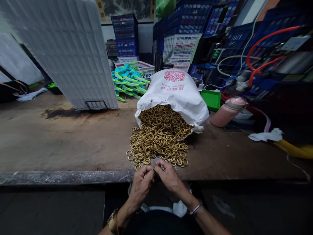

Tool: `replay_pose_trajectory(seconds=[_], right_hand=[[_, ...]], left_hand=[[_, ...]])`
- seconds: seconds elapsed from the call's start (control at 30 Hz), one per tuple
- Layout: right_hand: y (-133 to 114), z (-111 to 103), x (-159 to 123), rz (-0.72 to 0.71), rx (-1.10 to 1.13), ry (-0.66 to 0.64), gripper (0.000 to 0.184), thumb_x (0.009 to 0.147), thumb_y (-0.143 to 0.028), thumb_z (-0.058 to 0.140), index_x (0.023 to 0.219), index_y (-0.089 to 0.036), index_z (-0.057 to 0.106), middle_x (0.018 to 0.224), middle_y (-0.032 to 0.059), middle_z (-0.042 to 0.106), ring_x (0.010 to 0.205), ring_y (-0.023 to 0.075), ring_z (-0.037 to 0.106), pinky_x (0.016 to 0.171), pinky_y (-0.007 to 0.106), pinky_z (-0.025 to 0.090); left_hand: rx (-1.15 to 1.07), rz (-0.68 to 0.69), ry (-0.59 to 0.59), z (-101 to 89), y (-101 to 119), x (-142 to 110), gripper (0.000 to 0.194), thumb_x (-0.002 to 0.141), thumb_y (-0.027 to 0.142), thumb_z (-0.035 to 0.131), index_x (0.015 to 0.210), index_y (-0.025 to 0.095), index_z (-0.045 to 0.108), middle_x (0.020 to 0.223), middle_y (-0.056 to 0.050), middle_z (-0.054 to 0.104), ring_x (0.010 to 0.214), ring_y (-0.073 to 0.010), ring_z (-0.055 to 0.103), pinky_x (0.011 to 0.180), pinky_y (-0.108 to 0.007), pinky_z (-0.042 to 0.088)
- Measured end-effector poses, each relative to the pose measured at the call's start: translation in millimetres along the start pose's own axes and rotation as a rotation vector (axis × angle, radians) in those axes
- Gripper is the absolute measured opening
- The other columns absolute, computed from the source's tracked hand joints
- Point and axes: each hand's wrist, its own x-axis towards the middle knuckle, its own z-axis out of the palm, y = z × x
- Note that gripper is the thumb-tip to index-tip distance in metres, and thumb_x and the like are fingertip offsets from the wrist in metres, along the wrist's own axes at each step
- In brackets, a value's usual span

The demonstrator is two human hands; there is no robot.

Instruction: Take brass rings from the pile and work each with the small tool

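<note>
At the table's front edge my left hand [141, 183] and my right hand [170, 178] meet, fingertips pinched close together. Whatever sits between the fingers is too small and too covered to make out. Just beyond them spreads a heap of brass-coloured rings [156, 142], with a few loose ones at its near edge. The heap spills from the mouth of a white woven sack [171, 93] that lies on its side, with red print on top. A bracelet shows on my right wrist and a gold watch on my left.
On the wooden table [61, 143], a tall white ribbed panel [80, 58] stands at left. Green and turquoise plastic pieces [129, 81] pile behind the sack. At right are a green tray [210, 99], a pink bottle [227, 112] and orange hoses [251, 58]. Blue crates [126, 32] stack behind.
</note>
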Motion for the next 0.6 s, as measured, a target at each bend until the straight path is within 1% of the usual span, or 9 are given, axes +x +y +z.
replay_pose_trajectory(seconds=[0.07, 0.13, 0.23, 0.33, 0.4, 0.47, 0.53, 0.6], right_hand=[[3, 1, 1, 0.008, 0.024, -0.002, 0.024, 0.077, -0.034, 0.041, 0.060, -0.018, 0.044, 0.055, -0.0059, 0.040, 0.056, 0.0092, 0.039, 0.054, 0.020, 0.031], [6, 2, 2, 0.016, 0.062, -0.011, 0.023, 0.077, -0.033, 0.041, 0.060, -0.018, 0.044, 0.055, -0.0057, 0.042, 0.056, 0.0091, 0.040, 0.053, 0.020, 0.032], [7, 3, 2, 0.035, 0.141, -0.042, 0.022, 0.078, -0.031, 0.041, 0.061, -0.018, 0.046, 0.056, -0.0052, 0.045, 0.055, 0.0089, 0.042, 0.053, 0.019, 0.033], [6, 2, 2, 0.033, 0.135, -0.050, 0.025, 0.081, -0.031, 0.037, 0.063, -0.017, 0.048, 0.056, -0.0044, 0.047, 0.054, 0.0090, 0.042, 0.053, 0.019, 0.034], [7, 0, 0, -0.011, 0.005, -0.013, 0.025, 0.082, -0.030, 0.034, 0.065, -0.018, 0.049, 0.058, -0.0033, 0.048, 0.055, 0.0096, 0.043, 0.055, 0.020, 0.034], [10, -2, -2, -0.065, -0.184, 0.000, 0.022, 0.081, -0.027, 0.035, 0.069, -0.018, 0.050, 0.060, -0.0024, 0.050, 0.057, 0.0104, 0.045, 0.056, 0.020, 0.033], [13, -3, -6, -0.104, -0.352, -0.051, 0.015, 0.077, -0.019, 0.037, 0.074, -0.019, 0.052, 0.062, -0.0018, 0.053, 0.058, 0.0110, 0.047, 0.057, 0.021, 0.032], [15, -3, -9, -0.120, -0.484, -0.119, 0.018, 0.071, -0.012, 0.039, 0.079, -0.020, 0.053, 0.064, -0.0013, 0.056, 0.060, 0.0119, 0.049, 0.057, 0.021, 0.030]], left_hand=[[-0.104, -0.127, -0.063, 0.1, 0, -1, 0.029, 0.074, 0.044, 0.055, 0.063, 0.017, 0.050, 0.046, 0.007, 0.040, 0.038, -0.0048, 0.029, 0.038, -0.017, 0.022], [-0.200, -0.194, -0.101, 0.3, 0, -2, 0.031, 0.074, 0.047, 0.053, 0.066, 0.017, 0.049, 0.048, 0.007, 0.040, 0.036, -0.0037, 0.026, 0.035, -0.016, 0.017], [-0.268, -0.214, -0.127, -0.1, -1, -3, 0.033, 0.073, 0.049, 0.054, 0.067, 0.016, 0.048, 0.050, 0.007, 0.040, 0.036, -0.0025, 0.025, 0.035, -0.015, 0.016], [-0.242, -0.201, -0.120, -1.3, -3, -3, 0.033, 0.074, 0.047, 0.054, 0.067, 0.016, 0.048, 0.050, 0.007, 0.041, 0.036, -0.0021, 0.025, 0.035, -0.015, 0.016], [-0.211, -0.184, -0.105, -2.3, -5, -2, 0.032, 0.074, 0.047, 0.054, 0.068, 0.016, 0.049, 0.050, 0.007, 0.041, 0.036, -0.0022, 0.026, 0.035, -0.015, 0.016], [-0.184, -0.161, -0.086, -2.9, -6, -1, 0.031, 0.074, 0.046, 0.054, 0.067, 0.016, 0.050, 0.048, 0.007, 0.041, 0.036, -0.0024, 0.027, 0.035, -0.015, 0.017], [-0.159, -0.139, -0.066, -3.1, -7, 0, 0.031, 0.073, 0.045, 0.055, 0.065, 0.016, 0.049, 0.047, 0.007, 0.042, 0.036, -0.0027, 0.029, 0.036, -0.016, 0.019], [-0.137, -0.119, -0.051, -2.9, -6, 0, 0.031, 0.072, 0.044, 0.056, 0.063, 0.016, 0.048, 0.049, 0.006, 0.045, 0.037, -0.0033, 0.031, 0.037, -0.016, 0.020]])
